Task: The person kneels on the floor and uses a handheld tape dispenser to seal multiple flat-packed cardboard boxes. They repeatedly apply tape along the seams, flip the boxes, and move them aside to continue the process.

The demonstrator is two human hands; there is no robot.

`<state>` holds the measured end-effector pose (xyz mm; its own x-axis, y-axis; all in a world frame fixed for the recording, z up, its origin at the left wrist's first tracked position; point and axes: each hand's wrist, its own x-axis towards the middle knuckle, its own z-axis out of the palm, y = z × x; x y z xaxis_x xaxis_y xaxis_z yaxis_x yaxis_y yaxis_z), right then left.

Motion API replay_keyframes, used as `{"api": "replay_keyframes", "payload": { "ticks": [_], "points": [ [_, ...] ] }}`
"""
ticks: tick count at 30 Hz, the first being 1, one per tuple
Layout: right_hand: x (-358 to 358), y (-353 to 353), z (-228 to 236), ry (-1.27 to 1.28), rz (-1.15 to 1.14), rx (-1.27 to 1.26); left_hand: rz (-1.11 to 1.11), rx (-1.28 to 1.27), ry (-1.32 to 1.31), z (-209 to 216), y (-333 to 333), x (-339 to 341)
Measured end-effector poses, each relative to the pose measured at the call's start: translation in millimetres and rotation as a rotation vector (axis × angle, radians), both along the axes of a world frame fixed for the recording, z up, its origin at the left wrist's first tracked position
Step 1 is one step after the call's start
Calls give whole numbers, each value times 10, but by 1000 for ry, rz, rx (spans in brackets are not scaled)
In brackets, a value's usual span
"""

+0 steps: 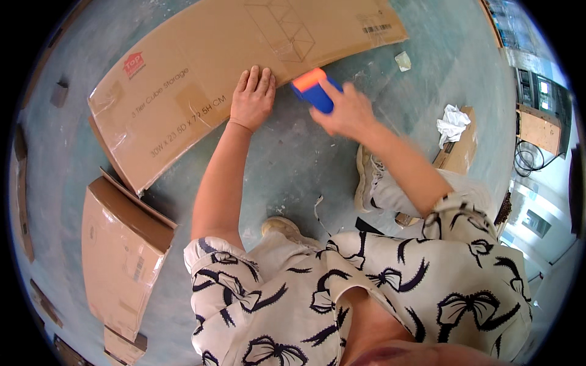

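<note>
A large flat cardboard box lies on the floor in front of me, with printing and a line drawing on its top. My left hand rests flat on its near edge, fingers stretched out. Just right of it, my right hand grips a blue hand tool with an orange front. That tool is beside the box's near edge; whether it touches the cardboard I cannot tell. Motion blurs the right hand slightly, and the tool's exact kind is unclear.
To my left lies an open cardboard carton. Crumpled white paper sits on a cardboard piece at right. A small pale scrap lies beyond my right hand. My shoes are close to the work.
</note>
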<state>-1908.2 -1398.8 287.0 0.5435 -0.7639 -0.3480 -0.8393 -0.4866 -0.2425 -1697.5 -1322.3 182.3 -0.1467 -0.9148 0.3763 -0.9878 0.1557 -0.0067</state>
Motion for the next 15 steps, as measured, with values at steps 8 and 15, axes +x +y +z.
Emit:
{"api": "replay_keyframes", "payload": {
  "ticks": [8,15],
  "points": [
    [-204,71,134,163,-10,-5,-5,-137,75,-3,-231,-139],
    [-204,102,-1,175,48,37,75,-73,35,64,-158,-137]
  ]
}}
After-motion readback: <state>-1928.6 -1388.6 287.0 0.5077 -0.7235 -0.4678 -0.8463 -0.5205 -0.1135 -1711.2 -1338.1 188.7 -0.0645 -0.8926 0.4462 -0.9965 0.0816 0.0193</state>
